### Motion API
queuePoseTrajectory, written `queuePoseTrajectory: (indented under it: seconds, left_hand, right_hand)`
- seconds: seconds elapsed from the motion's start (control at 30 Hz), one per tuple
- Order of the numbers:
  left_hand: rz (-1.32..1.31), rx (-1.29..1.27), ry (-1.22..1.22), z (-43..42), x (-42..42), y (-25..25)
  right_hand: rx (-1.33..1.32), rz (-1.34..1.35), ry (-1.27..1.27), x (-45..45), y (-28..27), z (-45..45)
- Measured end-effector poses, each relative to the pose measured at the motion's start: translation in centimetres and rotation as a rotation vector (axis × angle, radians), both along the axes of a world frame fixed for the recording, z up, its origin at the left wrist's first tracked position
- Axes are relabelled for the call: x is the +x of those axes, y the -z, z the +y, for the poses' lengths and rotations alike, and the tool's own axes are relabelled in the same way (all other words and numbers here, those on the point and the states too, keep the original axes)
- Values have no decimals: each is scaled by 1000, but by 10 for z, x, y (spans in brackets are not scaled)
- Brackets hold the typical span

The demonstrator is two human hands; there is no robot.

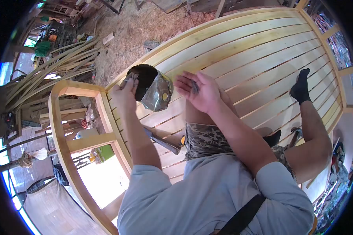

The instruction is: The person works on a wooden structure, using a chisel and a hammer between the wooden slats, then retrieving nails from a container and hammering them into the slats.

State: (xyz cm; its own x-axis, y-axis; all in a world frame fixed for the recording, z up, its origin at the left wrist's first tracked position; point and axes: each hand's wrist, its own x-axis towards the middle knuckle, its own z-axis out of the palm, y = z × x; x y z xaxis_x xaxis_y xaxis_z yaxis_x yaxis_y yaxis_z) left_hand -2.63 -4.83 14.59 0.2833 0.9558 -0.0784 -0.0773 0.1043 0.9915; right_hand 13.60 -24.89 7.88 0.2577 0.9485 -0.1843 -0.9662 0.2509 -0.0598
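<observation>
A dented metal can (157,93) with a dark inside is tipped on its side over the slatted wooden surface (239,51). At its open mouth is my left hand (125,94), fingers closed on its rim and on something small and greyish that I cannot make out. To the right of the can, my right hand (200,91) is turned palm up with its fingers partly curled. A small dark object (194,87) lies across those fingers. A gap separates this hand from the can.
A long tool (164,144) lies on the slats left of my legs, and a hammer (295,135) lies between them. A wooden armrest frame (59,129) stands at the left. Wood strips (55,70) are piled at the upper left.
</observation>
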Motion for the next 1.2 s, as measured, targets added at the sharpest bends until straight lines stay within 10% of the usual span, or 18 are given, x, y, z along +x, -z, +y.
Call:
queuePoseTrajectory:
  seconds: [0.13,0.43,0.57,0.7,0.77,0.8,0.9,1.2]
  left_hand:
    - [326,547,179,-72,32,-12]
    - [329,799,477,-157,86,-1]
    - [112,644,393,-165,98,5]
    - [-283,-98,193,-164,125,21]
    - [-1098,-827,796,-163,140,46]
    - [-687,-789,539,-175,151,46]
    - [-892,-615,558,-220,181,44]
    - [-1009,-1166,690,-275,260,49]
  right_hand:
    - [84,85,30,-19,-3,29]
    - [69,238,223,4,-12,-3]
    - [-54,110,311,21,-13,-26]
    - [-449,-224,346,32,-46,-41]
    - [-650,-1041,513,37,-49,-41]
    - [-702,-1144,480,34,-54,-47]
    - [-810,-1877,686,36,-63,-69]
    - [-707,-1228,1074,91,-96,-190]
